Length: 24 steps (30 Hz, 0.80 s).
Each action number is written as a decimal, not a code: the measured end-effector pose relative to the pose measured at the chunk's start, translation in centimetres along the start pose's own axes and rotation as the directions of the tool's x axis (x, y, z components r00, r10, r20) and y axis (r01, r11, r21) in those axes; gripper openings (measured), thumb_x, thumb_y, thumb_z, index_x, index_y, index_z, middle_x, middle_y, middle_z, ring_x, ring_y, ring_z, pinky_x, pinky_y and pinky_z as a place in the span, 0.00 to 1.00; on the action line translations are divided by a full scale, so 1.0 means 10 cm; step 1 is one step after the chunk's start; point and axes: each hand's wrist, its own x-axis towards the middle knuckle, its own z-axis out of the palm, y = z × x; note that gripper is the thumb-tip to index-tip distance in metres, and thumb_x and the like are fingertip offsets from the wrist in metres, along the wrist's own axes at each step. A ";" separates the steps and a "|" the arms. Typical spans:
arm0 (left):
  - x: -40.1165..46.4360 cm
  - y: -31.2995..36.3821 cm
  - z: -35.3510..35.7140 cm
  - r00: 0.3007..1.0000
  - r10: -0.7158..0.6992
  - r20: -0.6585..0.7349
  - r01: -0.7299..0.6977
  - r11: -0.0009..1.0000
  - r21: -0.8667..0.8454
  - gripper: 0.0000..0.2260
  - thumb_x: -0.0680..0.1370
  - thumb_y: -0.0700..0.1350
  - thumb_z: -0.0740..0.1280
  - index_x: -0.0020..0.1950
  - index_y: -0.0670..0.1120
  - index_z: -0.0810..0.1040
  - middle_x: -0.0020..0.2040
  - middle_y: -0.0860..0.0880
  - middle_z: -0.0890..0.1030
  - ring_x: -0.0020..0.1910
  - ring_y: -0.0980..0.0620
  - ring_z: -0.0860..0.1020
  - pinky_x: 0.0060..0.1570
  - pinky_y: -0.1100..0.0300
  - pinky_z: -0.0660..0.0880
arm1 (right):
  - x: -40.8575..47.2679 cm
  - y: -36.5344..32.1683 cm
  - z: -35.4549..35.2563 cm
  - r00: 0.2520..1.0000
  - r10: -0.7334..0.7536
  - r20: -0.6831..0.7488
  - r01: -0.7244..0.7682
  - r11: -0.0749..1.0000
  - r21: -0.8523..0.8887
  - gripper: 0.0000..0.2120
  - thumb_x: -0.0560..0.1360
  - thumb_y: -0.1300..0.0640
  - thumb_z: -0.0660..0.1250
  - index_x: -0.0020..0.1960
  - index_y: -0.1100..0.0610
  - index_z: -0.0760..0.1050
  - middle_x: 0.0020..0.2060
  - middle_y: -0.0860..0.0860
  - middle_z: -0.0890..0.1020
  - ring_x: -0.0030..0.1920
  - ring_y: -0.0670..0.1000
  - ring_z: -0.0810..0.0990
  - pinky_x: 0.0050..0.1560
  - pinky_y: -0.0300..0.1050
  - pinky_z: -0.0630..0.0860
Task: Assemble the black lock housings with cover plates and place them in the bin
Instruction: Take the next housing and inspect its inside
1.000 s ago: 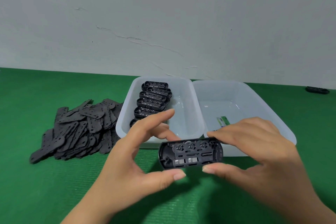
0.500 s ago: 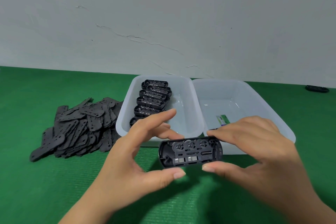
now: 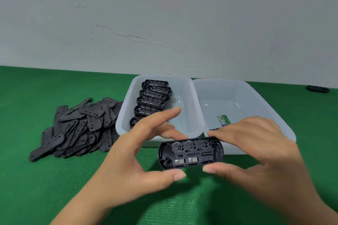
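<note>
The left bin [image 3: 196,124] holds a row of open black housings [image 3: 151,99]; the right bin [image 3: 274,113] holds a green-labelled item [image 3: 223,120], print unreadable. Left hand [image 3: 131,153] and right hand [image 3: 256,151] pinch an uncovered lock housing [image 3: 190,153] before the bins, cover plates [image 3: 78,126] heaped on the counter [image 3: 36,188].

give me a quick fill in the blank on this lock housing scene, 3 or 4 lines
1. Both hands hold one open housing above the ____ mat.
2. The cover plates lie piled to the ____ of the bins.
3. The other housings sit in the ____ bin.
4. The held housing has ____ cover plate on it.

Missing words: green; left; left; no
</note>
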 end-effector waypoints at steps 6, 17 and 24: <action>0.00 0.00 -0.01 1.000 0.014 0.020 -0.014 1.000 -0.003 0.36 0.66 0.49 0.76 0.71 0.56 0.66 0.54 0.54 0.82 0.61 0.50 0.76 0.63 0.62 0.68 | 0.00 -0.01 0.00 1.000 0.004 0.008 -0.004 1.000 0.007 0.23 0.64 0.36 0.68 0.46 0.54 0.83 0.41 0.43 0.82 0.43 0.47 0.75 0.48 0.48 0.70; -0.01 0.00 0.00 0.997 0.033 0.065 -0.032 0.999 -0.012 0.36 0.68 0.46 0.74 0.73 0.56 0.64 0.58 0.56 0.80 0.62 0.52 0.76 0.63 0.66 0.67 | 0.01 -0.04 -0.01 1.000 -0.003 0.028 0.003 1.000 0.006 0.24 0.64 0.35 0.68 0.47 0.53 0.83 0.41 0.43 0.82 0.42 0.49 0.76 0.47 0.47 0.70; -0.02 -0.01 -0.02 0.998 0.025 0.058 -0.025 1.000 0.001 0.37 0.67 0.46 0.74 0.73 0.56 0.63 0.58 0.56 0.81 0.63 0.51 0.75 0.64 0.61 0.67 | 0.01 -0.05 0.00 1.000 -0.018 0.012 0.018 1.000 0.006 0.23 0.64 0.36 0.68 0.46 0.54 0.83 0.41 0.44 0.83 0.41 0.51 0.78 0.45 0.50 0.71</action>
